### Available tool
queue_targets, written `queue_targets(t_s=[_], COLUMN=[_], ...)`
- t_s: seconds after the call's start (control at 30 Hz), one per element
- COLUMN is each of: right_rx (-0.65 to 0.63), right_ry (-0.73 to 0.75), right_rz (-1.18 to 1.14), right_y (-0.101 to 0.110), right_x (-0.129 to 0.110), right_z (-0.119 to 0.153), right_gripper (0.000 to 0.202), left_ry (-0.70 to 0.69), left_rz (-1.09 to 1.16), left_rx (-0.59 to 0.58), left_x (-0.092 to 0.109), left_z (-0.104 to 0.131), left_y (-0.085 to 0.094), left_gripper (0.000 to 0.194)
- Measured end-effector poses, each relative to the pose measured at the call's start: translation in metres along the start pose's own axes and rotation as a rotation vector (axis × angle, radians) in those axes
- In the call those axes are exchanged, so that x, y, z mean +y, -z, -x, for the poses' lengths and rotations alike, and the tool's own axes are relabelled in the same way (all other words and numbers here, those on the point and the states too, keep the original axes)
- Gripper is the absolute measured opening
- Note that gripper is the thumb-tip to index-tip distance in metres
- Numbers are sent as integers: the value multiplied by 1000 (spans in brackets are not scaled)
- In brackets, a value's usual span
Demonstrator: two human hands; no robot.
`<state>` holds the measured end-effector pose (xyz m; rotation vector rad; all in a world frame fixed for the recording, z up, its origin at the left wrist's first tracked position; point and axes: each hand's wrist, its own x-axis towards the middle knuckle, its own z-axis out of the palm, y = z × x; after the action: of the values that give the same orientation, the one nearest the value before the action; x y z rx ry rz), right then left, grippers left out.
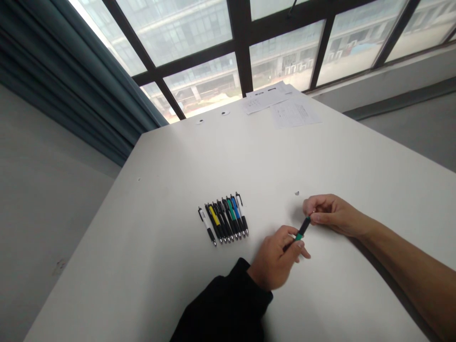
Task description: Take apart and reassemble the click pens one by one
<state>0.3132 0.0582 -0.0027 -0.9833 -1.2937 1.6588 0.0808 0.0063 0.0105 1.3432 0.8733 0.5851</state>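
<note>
My left hand point(278, 256), in a black sleeve, is closed round a green and black pen point(303, 228), held at a slant above the table. The pen's black grip end points up and right to my right hand point(329, 213). The fingertips of that hand are pinched together at the tip of the pen; whatever small part lies between them is mostly hidden. Left of both hands, several click pens point(228, 218) lie side by side in a slanted row, with black, yellow, green, blue and white barrels. A white and black pen point(207, 227) lies slightly apart at the row's left end.
The white table point(171, 166) reaches back to a dark-framed window point(245, 52). Paper sheets point(295, 113) lie at its far edge, near two small white pieces with dark spots point(225, 113). A small dark scrap point(297, 193) lies beyond my right hand. A blue curtain point(89, 76) hangs at left.
</note>
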Motion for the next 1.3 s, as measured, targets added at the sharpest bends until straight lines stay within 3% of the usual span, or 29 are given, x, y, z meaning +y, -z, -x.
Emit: queue_targets(t_s=[0.2, 0.3, 0.4, 0.5, 0.6, 0.67, 0.77, 0.93, 1.03, 1.3], right_rx=[-13, 252, 549, 490, 346, 322, 341, 263, 170, 126], right_ry=[32, 137, 279, 337, 376, 375, 276, 104, 62, -5], right_rz=[22, 99, 533, 912, 1027, 1028, 905, 219, -65, -233], right_y=[0, 0, -2, -3, -3, -2, 1, 2, -1, 0], right_x=[2, 4, 2, 1, 4, 6, 6, -3, -9, -8], right_z=[2, 4, 2, -3, -8, -8, -5, 1, 3, 1], right_gripper=[33, 32, 27, 38, 29, 20, 15, 19, 24, 25], left_ry=[-8, -11, -10, -3, -5, -7, -6, 6, 2, -4], left_rz=[11, 13, 16, 10, 8, 7, 9, 33, 28, -41], left_rx=[-1, 18, 16, 16, 24, 21, 30, 39, 39, 15], left_x=[0, 0, 1, 3, 3, 2, 0, -1, 0, -1], left_z=[0, 0, 0, 0, 0, 0, -1, -2, -2, -1], left_y=[0, -2, -3, -3, -2, -2, -2, -3, -3, 0], left_gripper=[28, 27, 26, 26, 27, 27, 26, 24, 24, 26])
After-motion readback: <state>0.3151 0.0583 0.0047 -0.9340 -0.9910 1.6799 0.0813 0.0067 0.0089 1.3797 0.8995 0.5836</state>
